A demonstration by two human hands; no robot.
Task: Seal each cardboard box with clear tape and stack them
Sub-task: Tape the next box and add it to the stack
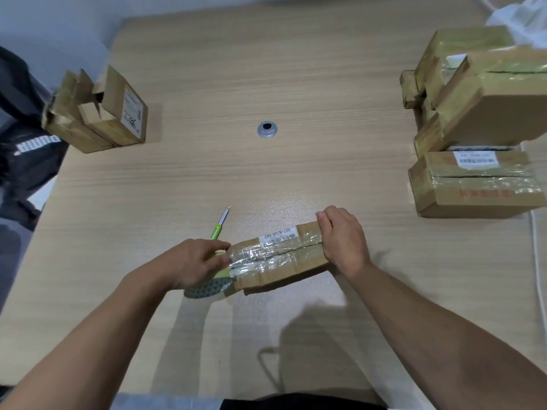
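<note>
2 hands [194,261] [344,238], 1 box [281,255], 1 tape [207,287].

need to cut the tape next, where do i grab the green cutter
Pinch the green handle of the cutter across its narrow sides, from above. It lies flat on the table, and its bare blade points away at the far end.

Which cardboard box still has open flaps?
The white-labelled brown cardboard box at far left: its flaps stand open. The stacked boxes on the right and the held box are taped.
</note>
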